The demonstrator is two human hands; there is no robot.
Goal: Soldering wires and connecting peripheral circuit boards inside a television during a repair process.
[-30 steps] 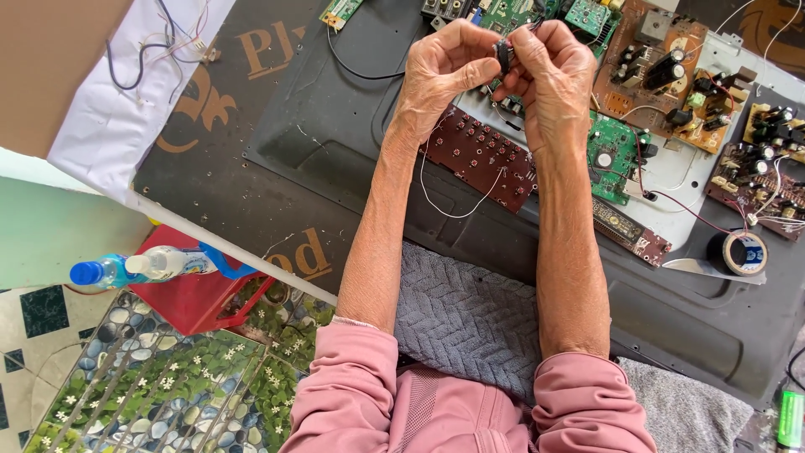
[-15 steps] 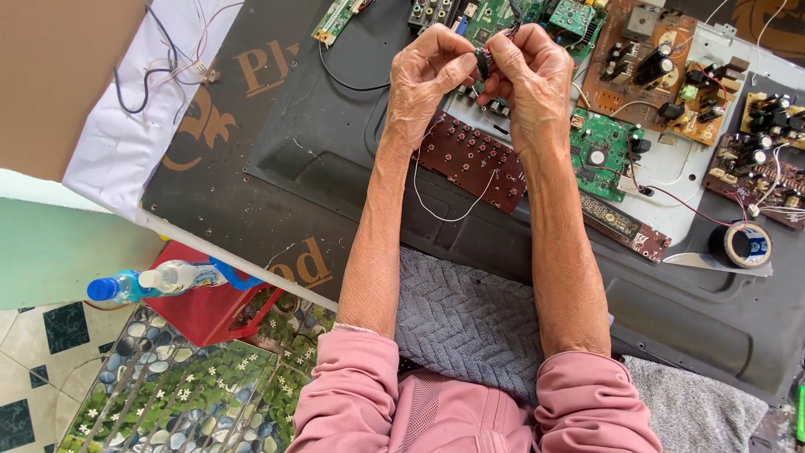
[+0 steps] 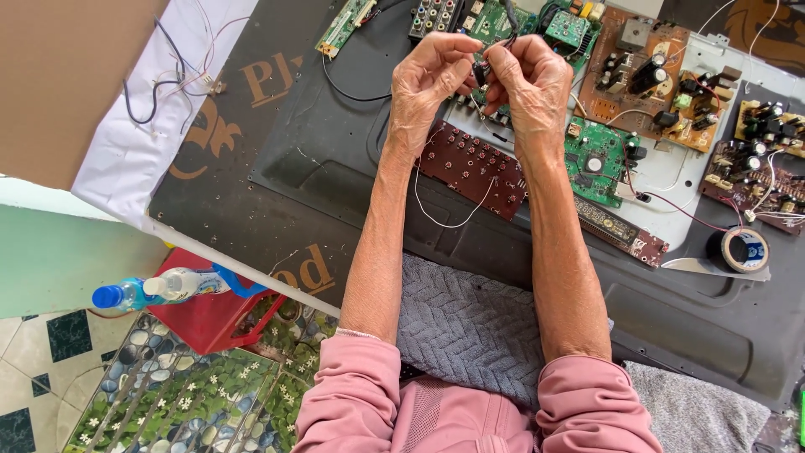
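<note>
The small black part (image 3: 480, 74) with its thin wire (image 3: 444, 220) stays pinched between left hand (image 3: 429, 80) and right hand (image 3: 527, 84), both closed on it, barely shifted above the boards (image 3: 472, 164).

Bottle (image 3: 159, 288): clear plastic, blue cap, blue-and-white label; lying on the red stool (image 3: 210, 323), left of it.
Cardboard sheet (image 3: 71, 75): plain brown, far above the stool.

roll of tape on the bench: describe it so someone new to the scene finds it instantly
Start from the big dark panel lying flat across the bench, and go to its right-hand side, past the person's right hand and the green circuit board. The roll of tape lies flat near the right edge, below the brown boards. It is the only round thing there: a black ring with a pale centre.
</note>
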